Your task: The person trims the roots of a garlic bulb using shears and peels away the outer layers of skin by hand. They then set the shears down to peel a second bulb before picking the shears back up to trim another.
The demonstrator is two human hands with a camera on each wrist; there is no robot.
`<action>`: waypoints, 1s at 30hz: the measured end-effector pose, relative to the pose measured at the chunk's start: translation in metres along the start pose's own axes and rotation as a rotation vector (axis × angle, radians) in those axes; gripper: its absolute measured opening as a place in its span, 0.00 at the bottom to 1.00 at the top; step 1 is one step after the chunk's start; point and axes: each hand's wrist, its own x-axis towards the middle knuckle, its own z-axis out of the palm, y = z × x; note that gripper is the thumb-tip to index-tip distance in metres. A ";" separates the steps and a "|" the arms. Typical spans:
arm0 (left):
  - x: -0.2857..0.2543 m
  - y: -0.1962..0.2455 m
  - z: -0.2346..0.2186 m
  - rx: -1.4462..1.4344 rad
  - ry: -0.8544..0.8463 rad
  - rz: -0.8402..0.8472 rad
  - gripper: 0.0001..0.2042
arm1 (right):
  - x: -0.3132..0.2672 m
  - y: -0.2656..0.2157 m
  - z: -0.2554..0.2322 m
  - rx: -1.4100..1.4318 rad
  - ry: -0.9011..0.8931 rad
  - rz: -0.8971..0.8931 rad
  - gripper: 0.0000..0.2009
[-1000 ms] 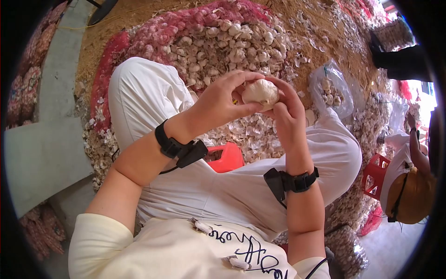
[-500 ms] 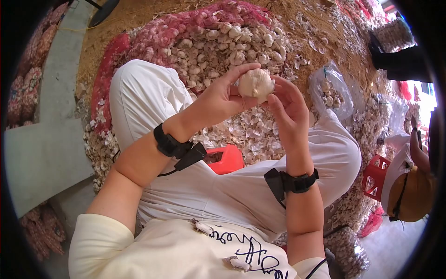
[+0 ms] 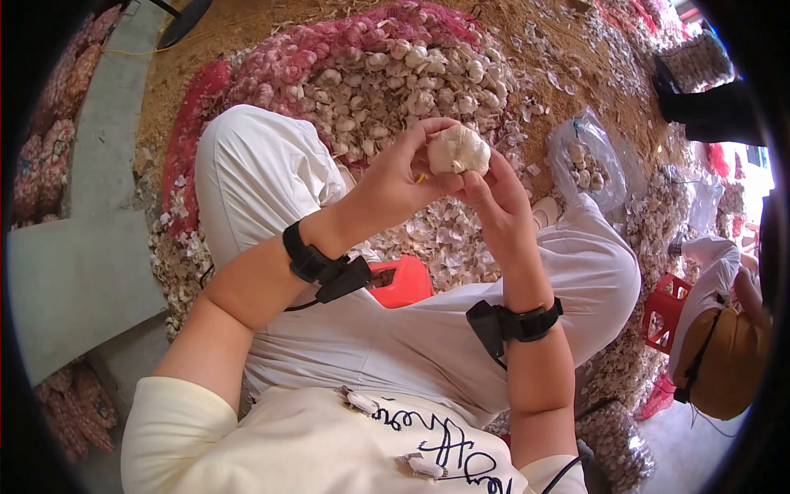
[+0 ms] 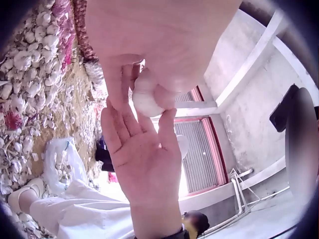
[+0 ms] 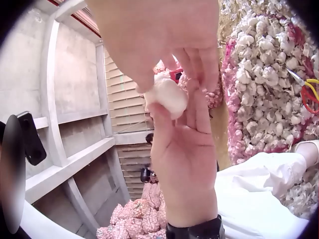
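A whitish garlic bulb (image 3: 459,150) is held up between both hands, over the lap and the loose skins. My left hand (image 3: 403,169) grips its left side, with fingers behind it. The right hand (image 3: 504,204) has its thumb against the lower front and its fingers curled behind the right side. In the left wrist view the bulb (image 4: 145,97) is partly covered by the left hand. From the right wrist, the bulb (image 5: 170,97) shows between the thumbs and fingers of both hands.
A pile of garlic bulbs (image 3: 370,99) in red netting lies ahead, with scissors (image 5: 310,92) over it in the right wrist view. A clear plastic bag (image 3: 586,160) holding bulbs lies at the right. Between the legs shows a red stool (image 3: 403,281). Another person (image 3: 724,354) sits at far right.
The bulb has been turned between the hands. The right fingers loosened half a second ago and have come back round it. At far right the other person has shifted.
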 end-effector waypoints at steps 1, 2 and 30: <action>0.001 0.002 -0.002 0.308 0.017 0.104 0.28 | -0.001 0.004 0.001 0.032 0.018 0.002 0.25; 0.002 0.005 -0.004 0.615 0.034 0.208 0.26 | -0.001 0.006 0.001 0.063 0.036 0.003 0.24; 0.002 0.014 -0.008 1.017 0.215 0.177 0.07 | 0.001 0.012 0.017 -0.721 0.375 -0.160 0.21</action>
